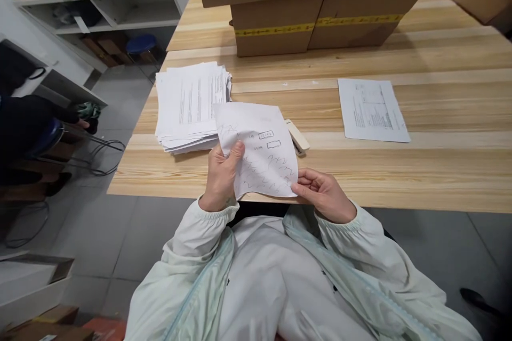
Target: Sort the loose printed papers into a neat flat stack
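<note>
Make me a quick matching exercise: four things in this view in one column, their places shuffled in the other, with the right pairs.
1. White paper sheet with dark scribbles
2. Thick stack of white printed paper
3. Small cream oblong object
4. Brown cardboard boxes with yellow tape

A. Far side of the pale wooden tabletop
B. Held by left hand and right hand
C. Tabletop's left end
D. Just beyond the right hand

Pairs: 1-B, 2-C, 3-D, 4-A
</note>
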